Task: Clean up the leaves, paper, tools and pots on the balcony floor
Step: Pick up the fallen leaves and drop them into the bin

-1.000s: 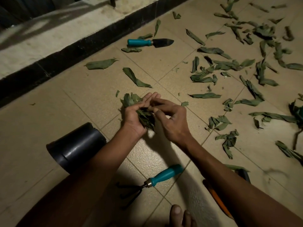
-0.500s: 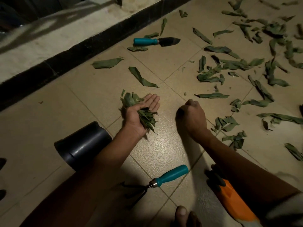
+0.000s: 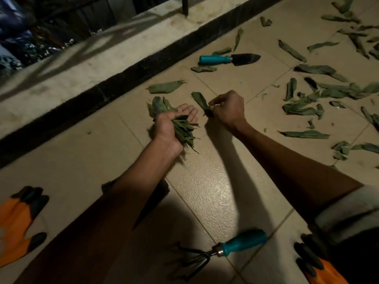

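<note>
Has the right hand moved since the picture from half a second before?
Yes. The right hand went forward toward the black curb, now pinching a leaf.

Pebbled tile floor, beige and glossy where the light hits. The leaves look matt, leathery, a bit curled. The trowel shows a smooth teal plastic-looking handle and a dark, dull metal blade. The hand rake has the same teal grip, a shiny metal collar and black matt tines. The orange glove looks knitted, with rubbery black fingertips.
</note>
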